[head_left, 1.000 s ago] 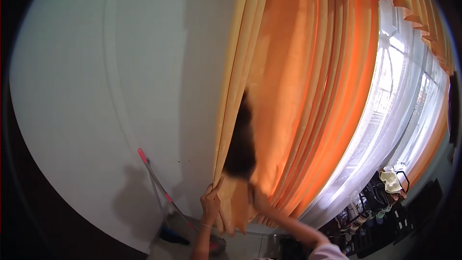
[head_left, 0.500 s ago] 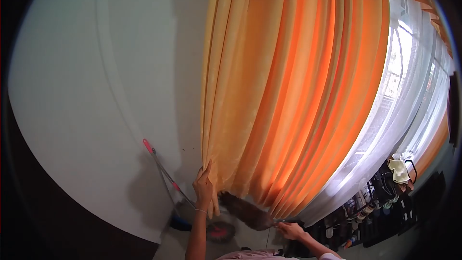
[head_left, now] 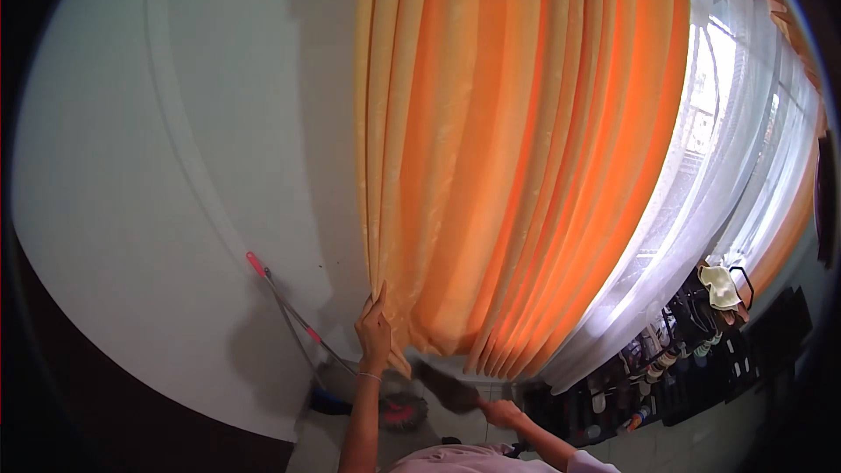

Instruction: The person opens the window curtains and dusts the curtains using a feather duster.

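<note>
- Now that the duster (head_left: 451,389) has dropped from up against the curtain (head_left: 491,166) to its lower edge, I judge this stroke to be at its bottom end.
- Duster sits slanted, tip beside the curtain's lower left corner; touching or just apart, I can't tell.
- I have the right hand (head_left: 505,414) wrapped round the duster's near end, no gap that I see.
- I have the left hand (head_left: 374,337) pinching the curtain's left edge, thumb and fingers nearly together.
- Containers: dark rack (head_left: 701,385), right side, holds what looks like footwear (head_left: 667,359); too dim for me to count. Pale cloth (head_left: 721,287) at its top.
- Mop head (head_left: 403,412) lies near a blue thing (head_left: 331,403); I can't tell if that one holds anything.
</note>
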### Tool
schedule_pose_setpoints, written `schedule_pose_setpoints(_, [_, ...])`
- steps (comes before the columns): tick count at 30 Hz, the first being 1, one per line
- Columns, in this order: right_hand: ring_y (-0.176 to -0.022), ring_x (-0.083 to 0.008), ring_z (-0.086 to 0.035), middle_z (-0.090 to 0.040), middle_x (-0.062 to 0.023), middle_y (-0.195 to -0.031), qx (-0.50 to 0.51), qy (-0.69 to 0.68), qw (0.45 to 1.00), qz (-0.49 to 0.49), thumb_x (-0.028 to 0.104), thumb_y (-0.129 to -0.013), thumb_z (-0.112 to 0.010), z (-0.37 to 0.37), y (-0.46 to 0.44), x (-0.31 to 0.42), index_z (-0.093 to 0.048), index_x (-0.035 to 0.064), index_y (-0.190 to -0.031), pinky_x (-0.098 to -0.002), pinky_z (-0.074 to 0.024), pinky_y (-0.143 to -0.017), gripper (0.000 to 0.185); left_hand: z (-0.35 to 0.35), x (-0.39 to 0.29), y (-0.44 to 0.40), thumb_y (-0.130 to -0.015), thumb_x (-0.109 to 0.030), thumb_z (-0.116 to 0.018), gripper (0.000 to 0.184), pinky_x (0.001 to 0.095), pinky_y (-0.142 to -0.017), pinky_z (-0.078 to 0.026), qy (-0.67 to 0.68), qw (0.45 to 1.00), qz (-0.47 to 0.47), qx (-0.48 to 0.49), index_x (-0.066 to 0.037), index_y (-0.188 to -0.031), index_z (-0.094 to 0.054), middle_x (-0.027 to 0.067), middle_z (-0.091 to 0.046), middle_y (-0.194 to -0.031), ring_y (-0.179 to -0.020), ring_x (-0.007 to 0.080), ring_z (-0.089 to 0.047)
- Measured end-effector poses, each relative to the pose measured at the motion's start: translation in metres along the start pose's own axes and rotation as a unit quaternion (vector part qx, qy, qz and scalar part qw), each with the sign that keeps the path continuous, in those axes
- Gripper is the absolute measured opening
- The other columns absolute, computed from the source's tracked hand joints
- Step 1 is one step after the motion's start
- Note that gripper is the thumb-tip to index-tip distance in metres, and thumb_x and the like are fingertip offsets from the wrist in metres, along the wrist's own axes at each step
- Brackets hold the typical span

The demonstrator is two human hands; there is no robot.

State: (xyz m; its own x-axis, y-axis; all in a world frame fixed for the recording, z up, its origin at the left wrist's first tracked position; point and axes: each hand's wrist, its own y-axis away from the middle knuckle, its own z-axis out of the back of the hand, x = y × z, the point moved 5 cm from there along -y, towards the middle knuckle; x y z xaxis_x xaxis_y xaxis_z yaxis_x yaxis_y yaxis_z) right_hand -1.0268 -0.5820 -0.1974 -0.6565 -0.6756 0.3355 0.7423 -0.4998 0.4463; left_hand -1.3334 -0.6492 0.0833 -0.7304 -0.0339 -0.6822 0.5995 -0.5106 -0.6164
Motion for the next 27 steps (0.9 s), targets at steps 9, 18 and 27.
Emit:
schedule_pose_setpoints(9, [-0.113,-0.0340,-0.062,-0.065,-0.0143,-0.121,0.149,-0.061,0.968,-0.193,0.046,-0.089,-0.051,-0.109,0.090,-0.118,-0.062,0.0187,-0.121,-0.0479,-0.0509,-0.090,0.043,-0.059,-0.008,0.017,-0.092,-0.001,-0.051,0.047,0.0392,-0.088,-0.051,-0.002,1.000,-0.008,0.027,-0.004,-0.138,-0.050,0.0269,-0.049,-0.136,-0.112,0.0350,-0.060])
schedule_pose_setpoints(18, [-0.107,-0.0370,-0.063,-0.068,-0.0137,-0.112,0.031,-0.133,0.959,-0.248,0.043,-0.085,-0.056,-0.124,0.114,-0.124,-0.057,0.0235,-0.123,-0.0515,-0.0500,-0.088,0.042,-0.140,-0.078,0.024,-0.089,-0.028,-0.066,0.070,0.0520,-0.113,-0.025,0.061,0.996,-0.019,0.055,0.006,-0.143,-0.035,0.0291,-0.026,-0.150,-0.139,0.0448,-0.023])
schedule_pose_setpoints(27, [-0.088,-0.0455,-0.063,-0.067,-0.0258,-0.094,-0.173,-0.217,0.954,-0.112,0.025,-0.089,-0.058,-0.138,0.152,-0.117,-0.048,0.0075,-0.126,-0.0515,-0.0498,-0.071,0.042,-0.200,-0.074,0.022,-0.090,-0.018,-0.064,0.026,0.0481,-0.096,-0.041,0.047,0.996,-0.057,0.050,0.003,-0.105,-0.066,0.0218,-0.061,-0.102,-0.103,0.0415,-0.053])
